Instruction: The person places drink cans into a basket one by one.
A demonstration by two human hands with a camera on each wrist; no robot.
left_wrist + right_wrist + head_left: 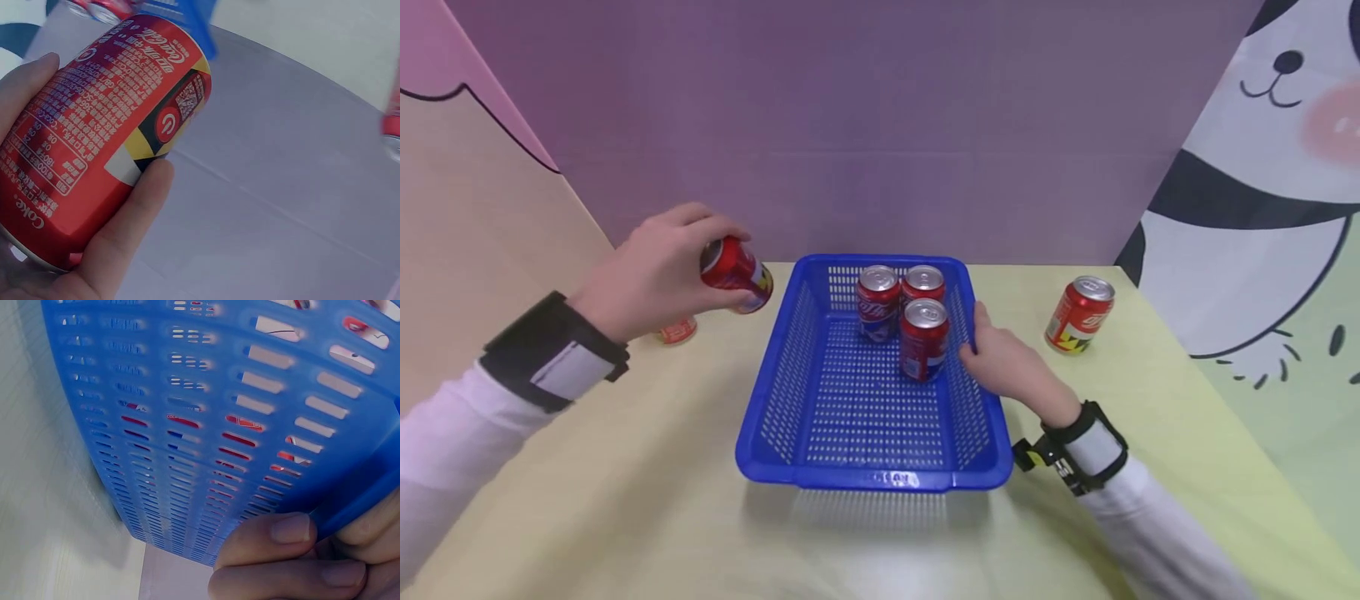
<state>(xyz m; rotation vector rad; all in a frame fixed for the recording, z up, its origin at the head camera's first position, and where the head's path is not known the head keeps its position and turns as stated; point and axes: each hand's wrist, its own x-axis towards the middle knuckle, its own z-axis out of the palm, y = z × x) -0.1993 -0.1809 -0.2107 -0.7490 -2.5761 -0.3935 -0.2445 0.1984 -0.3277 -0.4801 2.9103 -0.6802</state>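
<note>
My left hand (pixel 658 271) grips a red Coca-Cola can (pixel 739 275), tilted and raised to the left of the blue plastic basket (pixel 775 375). In the left wrist view, fingers and thumb wrap the can (pixel 106 131), its printed label facing the camera. My right hand (pixel 1007 362) holds the basket's right rim, and in the right wrist view its fingers (pixel 269 547) curl under the edge. Three red cans stand upright at the far end inside: one at left (pixel 877 302), one behind at right (pixel 923 283), one nearer (pixel 923 342).
One more red can (pixel 1080 315) stands on the table (pixel 647 500) to the right of the basket. Another can (pixel 677 331) shows partly below my left hand, mostly hidden by it. A purple panel (pixel 880 125) rises behind the table's far edge.
</note>
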